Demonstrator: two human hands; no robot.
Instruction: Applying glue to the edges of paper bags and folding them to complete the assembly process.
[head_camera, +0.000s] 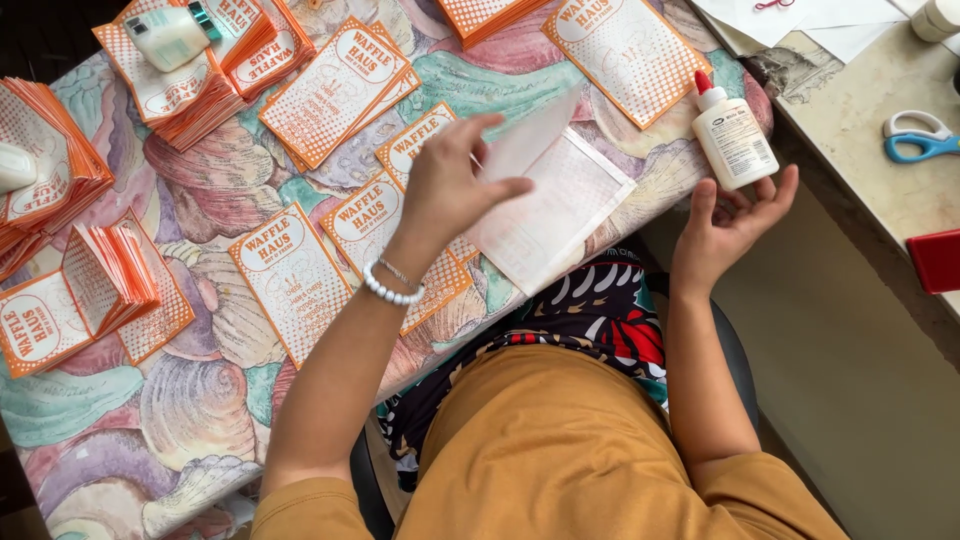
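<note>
Lifting the top flap of a white paper sheet (545, 205) is what the left hand (450, 185) is up to here: thumb and fingers are pinched loosely on the flap's edge, so the grip is closed on that thin paper and nothing else. The sheet itself lies flat at the near edge of the desk (200, 400), partly hanging over toward the person's lap, with only the raised flap curling up.

The right hand (735, 215) is open, palm up, fingers spread, holding nothing. It sits just below a white glue bottle (733, 135) with a red cap that stands upright at the desk's right corner; fingertips are very close to the bottle's base, can't tell if they actually touch.

Right beside the sheet, under the left wrist with its bead bracelet (390, 290), there are several orange-and-white printed cards (290, 275) laid out flat. Further out, thick stacks of the same cards (60, 290) pile up along the left and far edges. The desk has a pastel seashell-pattern cover. Off to the right, on a separate beige counter, blue-handled scissors (920, 140) lie flat, well apart from both hands.
</note>
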